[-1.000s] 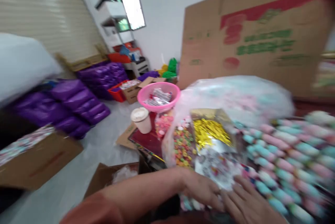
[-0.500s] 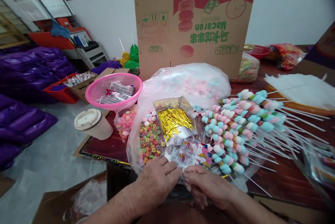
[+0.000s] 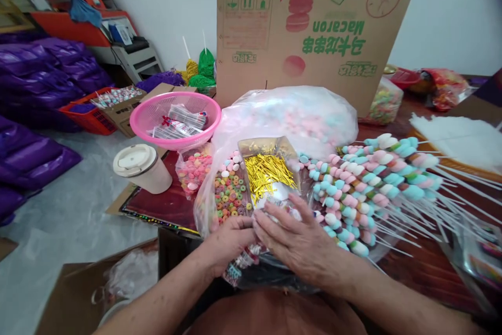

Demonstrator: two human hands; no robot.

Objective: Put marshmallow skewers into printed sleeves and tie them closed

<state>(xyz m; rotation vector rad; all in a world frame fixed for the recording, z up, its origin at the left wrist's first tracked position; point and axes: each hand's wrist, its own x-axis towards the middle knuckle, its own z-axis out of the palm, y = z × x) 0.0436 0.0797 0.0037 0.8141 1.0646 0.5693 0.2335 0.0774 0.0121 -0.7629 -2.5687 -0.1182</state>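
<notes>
Left hand clamps its fingers on a glossy packet, partly hidden beneath; right hand overlaps, fingers slightly apart, any hold impossible to tell, near slim gold ties and puffy skewers.

So the view has swung way over to the right compared with a second ago, and the blur's mostly gone, so the print on the cardboard box is readable now. Half a second ago both hands were down low by the bench edge. Now they're further forward, and the right hand covers most of the printed wrappers. A colourful wrapped packet now pokes out below the left hand.
</notes>
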